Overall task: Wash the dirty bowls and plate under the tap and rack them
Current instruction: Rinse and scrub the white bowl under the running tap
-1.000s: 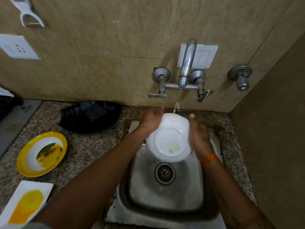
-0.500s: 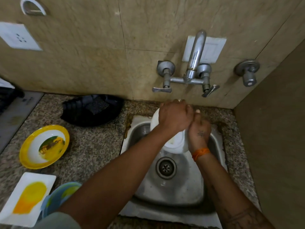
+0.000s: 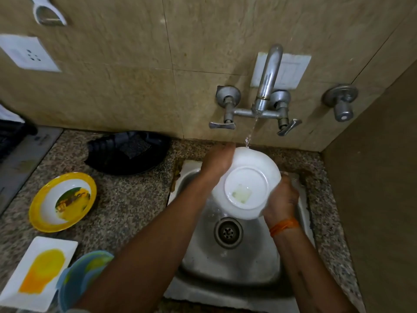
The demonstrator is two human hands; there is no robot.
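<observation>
Over the steel sink (image 3: 234,265) I hold a white bowl (image 3: 246,184), its underside turned toward me, with a pale smear on the base. My left hand (image 3: 217,162) grips its left rim and my right hand (image 3: 281,198) its right rim. A thin stream from the tap (image 3: 268,77) hits the bowl's far edge. On the counter to the left lie a yellow-rimmed bowl (image 3: 62,202) with yellow-green residue, a white rectangular plate (image 3: 38,272) smeared yellow, and a blue bowl (image 3: 83,276) partly hidden by my left arm.
A black tray (image 3: 128,154) with a dark scrub pad sits against the wall left of the sink. A second valve (image 3: 341,102) juts from the wall at right. A side wall closes off the right. A dark rack's corner (image 3: 11,136) shows at far left.
My left hand, which covered the bowl half a second ago, is back on its left rim. The bowl's underside faces me again under the running water.
</observation>
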